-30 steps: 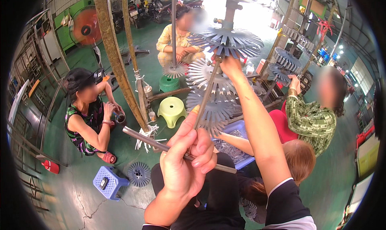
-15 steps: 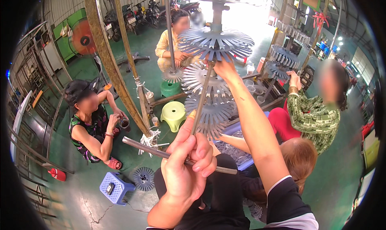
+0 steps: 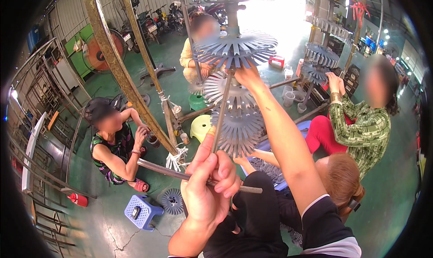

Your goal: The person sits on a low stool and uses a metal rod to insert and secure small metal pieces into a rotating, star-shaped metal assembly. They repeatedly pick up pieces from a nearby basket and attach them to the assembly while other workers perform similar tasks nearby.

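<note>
My left hand [image 3: 208, 190] grips a thin grey metal rod [image 3: 223, 108] that rises up to a stack of grey finned discs. A second, darker rod [image 3: 176, 173] crosses behind the same hand, running left to right. My right hand [image 3: 247, 75] is stretched far up, its fingers touching the underside of the top finned disc [image 3: 237, 47] on a vertical pole [image 3: 231, 8]. Two more finned discs, one [image 3: 227, 91] in the middle and one [image 3: 239, 128] lower, sit on the same pole.
A rusty slanted post [image 3: 118, 68] stands to the left. Several people sit around: one in black [image 3: 115, 143] at left, one in a green patterned top [image 3: 365, 125] at right, one in yellow [image 3: 189, 57] behind, and a reddish-haired head [image 3: 340, 174] close below. A blue stool [image 3: 140, 211] and a loose disc [image 3: 172, 200] lie on the green floor.
The view has tilted and drawn closer to the disc stack. My right hand stays at the top disc and my left hand keeps its grip on the rod.
</note>
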`<state>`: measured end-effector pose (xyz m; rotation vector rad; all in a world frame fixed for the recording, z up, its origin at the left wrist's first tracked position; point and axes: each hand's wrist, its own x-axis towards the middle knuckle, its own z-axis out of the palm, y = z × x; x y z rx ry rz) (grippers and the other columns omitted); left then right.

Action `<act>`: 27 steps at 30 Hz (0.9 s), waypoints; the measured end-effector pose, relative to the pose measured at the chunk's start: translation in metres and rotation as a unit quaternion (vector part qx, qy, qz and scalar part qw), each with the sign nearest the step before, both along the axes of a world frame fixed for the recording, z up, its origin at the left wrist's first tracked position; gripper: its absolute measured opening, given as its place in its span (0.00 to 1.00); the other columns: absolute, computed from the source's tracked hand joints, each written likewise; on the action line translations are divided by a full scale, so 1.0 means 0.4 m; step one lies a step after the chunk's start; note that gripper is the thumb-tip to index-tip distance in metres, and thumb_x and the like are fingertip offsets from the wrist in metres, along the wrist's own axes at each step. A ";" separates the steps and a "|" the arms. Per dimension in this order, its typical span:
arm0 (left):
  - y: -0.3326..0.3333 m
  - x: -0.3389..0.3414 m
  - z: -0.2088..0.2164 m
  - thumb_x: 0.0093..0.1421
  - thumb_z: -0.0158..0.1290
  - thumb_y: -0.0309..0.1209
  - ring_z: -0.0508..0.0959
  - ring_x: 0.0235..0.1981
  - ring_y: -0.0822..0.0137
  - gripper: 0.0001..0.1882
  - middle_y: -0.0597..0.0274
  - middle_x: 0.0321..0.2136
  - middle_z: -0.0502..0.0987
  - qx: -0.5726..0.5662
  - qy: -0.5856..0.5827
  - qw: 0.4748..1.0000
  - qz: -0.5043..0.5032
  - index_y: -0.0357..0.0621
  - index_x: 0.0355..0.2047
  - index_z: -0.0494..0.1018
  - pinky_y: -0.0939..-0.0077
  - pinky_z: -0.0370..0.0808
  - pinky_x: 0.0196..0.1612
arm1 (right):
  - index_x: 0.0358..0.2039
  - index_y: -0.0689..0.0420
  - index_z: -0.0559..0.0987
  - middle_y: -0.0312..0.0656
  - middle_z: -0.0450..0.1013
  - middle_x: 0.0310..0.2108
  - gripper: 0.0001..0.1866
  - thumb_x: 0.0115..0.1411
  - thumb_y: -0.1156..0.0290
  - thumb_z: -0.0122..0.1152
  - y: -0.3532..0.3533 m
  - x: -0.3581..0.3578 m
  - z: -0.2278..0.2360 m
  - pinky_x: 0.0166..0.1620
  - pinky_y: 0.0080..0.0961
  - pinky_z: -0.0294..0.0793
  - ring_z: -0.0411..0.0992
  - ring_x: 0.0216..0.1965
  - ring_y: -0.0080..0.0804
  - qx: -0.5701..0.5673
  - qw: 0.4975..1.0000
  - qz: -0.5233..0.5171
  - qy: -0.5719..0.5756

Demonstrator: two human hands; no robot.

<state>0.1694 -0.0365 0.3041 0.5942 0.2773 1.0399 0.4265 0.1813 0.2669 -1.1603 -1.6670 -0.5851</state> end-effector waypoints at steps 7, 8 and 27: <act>0.003 -0.005 0.001 0.61 0.38 0.27 0.53 0.13 0.80 0.26 0.69 0.19 0.57 -0.008 -0.003 1.000 -0.003 0.37 0.60 0.54 0.87 0.53 0.13 | 0.35 0.59 0.77 0.50 0.73 0.33 0.10 0.52 0.71 0.54 0.007 0.010 -0.004 0.41 0.42 0.68 0.69 0.39 0.52 0.043 0.998 -0.020 -0.035; 0.005 -0.007 0.000 0.61 0.38 0.27 0.53 0.13 0.80 0.26 0.69 0.19 0.57 -0.006 -0.006 1.000 -0.005 0.37 0.60 0.54 0.87 0.53 0.13 | 0.33 0.60 0.77 0.49 0.73 0.31 0.09 0.52 0.72 0.53 0.012 0.012 -0.006 0.40 0.42 0.68 0.70 0.37 0.51 0.058 0.998 -0.026 -0.032; 0.027 -0.016 0.002 0.61 0.39 0.25 0.54 0.12 0.78 0.25 0.64 0.17 0.60 0.048 0.092 0.994 0.021 0.41 0.60 0.58 0.86 0.51 0.14 | 0.40 0.51 0.79 0.41 0.73 0.40 0.16 0.50 0.61 0.61 0.051 0.052 -0.023 0.42 0.39 0.70 0.70 0.41 0.43 -0.060 0.997 -0.040 -0.015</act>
